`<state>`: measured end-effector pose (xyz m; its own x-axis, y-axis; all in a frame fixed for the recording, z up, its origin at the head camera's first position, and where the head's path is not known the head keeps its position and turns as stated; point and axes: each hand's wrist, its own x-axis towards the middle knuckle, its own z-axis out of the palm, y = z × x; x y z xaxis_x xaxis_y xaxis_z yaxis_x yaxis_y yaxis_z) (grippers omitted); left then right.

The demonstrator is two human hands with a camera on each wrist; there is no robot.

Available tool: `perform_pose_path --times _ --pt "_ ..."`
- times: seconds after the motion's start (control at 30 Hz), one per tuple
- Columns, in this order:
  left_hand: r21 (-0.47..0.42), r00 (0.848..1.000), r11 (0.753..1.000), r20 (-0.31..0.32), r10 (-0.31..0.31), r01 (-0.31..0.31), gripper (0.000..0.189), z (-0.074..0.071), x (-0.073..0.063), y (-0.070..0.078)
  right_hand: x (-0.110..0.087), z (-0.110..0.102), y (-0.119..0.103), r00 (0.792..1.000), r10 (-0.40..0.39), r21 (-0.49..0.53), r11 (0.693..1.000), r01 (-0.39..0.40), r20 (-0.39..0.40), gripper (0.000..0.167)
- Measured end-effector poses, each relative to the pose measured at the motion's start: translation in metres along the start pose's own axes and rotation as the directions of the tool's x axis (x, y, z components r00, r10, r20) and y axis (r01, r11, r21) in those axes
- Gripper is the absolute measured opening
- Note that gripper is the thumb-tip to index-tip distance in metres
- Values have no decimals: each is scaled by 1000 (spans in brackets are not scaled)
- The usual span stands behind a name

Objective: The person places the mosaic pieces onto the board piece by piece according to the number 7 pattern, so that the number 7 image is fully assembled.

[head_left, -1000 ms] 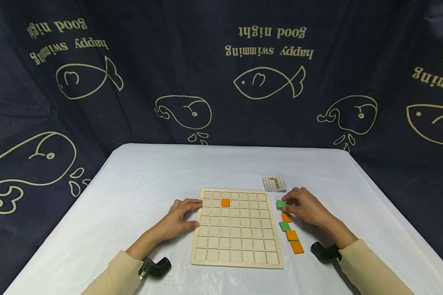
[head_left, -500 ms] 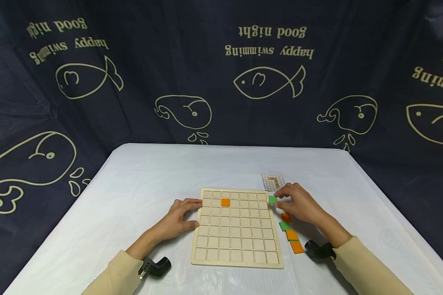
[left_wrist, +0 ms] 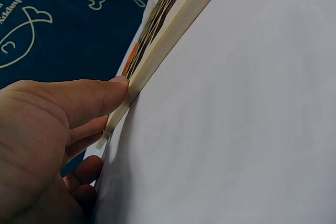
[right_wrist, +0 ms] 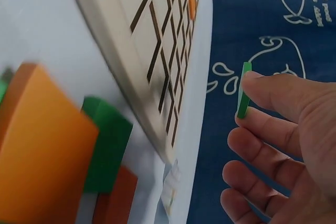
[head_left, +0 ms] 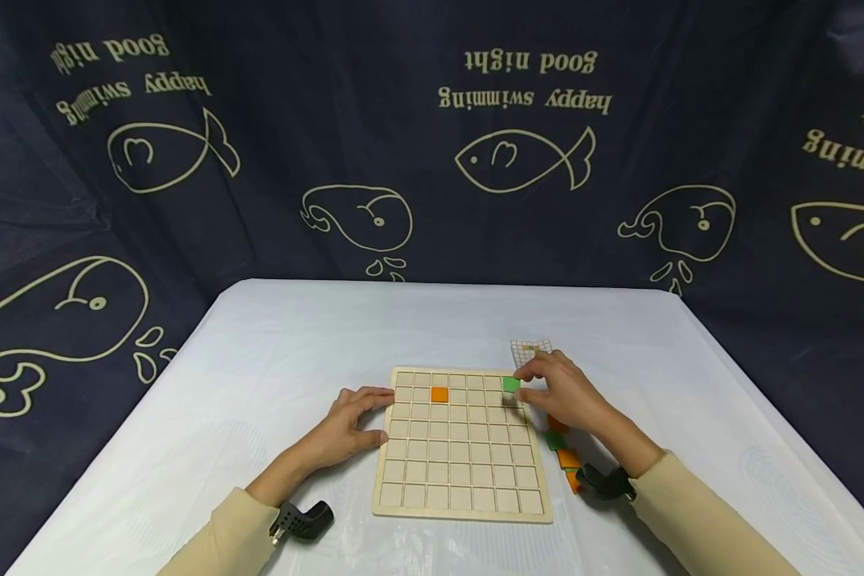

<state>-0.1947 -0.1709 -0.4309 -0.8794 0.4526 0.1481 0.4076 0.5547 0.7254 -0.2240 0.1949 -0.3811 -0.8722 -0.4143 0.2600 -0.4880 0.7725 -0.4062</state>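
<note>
My right hand [head_left: 565,394] pinches a green square tile [head_left: 511,385] between thumb and index finger, above the far right corner of the wooden grid board [head_left: 461,516]. In the right wrist view the tile [right_wrist: 244,90] is seen edge-on, its other fingers loosely bent below it. An orange tile [head_left: 440,395] lies in a cell of the board's second row from the far side. Along the board's left edge rests my left hand [head_left: 346,428], thumb and fingertips spread apart. The left wrist view has its thumb touching the board's side [left_wrist: 157,56].
Right of the board, partly under my right forearm, lie several orange tiles [head_left: 569,458] and green tiles [head_left: 554,441], some overlapping. A paper card with a coloured grid [head_left: 524,349] lies beyond the board's far right corner, partly covered by the right hand. White cloth [head_left: 317,336] covers the table.
My right hand has carried the green tile leftward from the loose tiles to over the board's far right corner. My left hand has stayed in place.
</note>
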Motion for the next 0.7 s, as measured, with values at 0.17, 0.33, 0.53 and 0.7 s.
perform_pose_path --times 0.17,0.33,0.53,0.7 --pt "-4 1000 1000 -2 -3 3 53 0 0 1 5 3 -6 1000 -14 17 1000 14 1 24" --pt "10 1000 1000 -9 4 -4 53 1 1 0 11 7 -11 999 -39 44 998 39 1 23" --pt "1 1000 1000 -2 -21 21 53 0 0 0 17 13 -17 999 -50 48 998 49 6 24" --pt "12 1000 1000 -3 -14 14 53 0 0 0 23 20 -21 999 -54 22 998 54 4 22"
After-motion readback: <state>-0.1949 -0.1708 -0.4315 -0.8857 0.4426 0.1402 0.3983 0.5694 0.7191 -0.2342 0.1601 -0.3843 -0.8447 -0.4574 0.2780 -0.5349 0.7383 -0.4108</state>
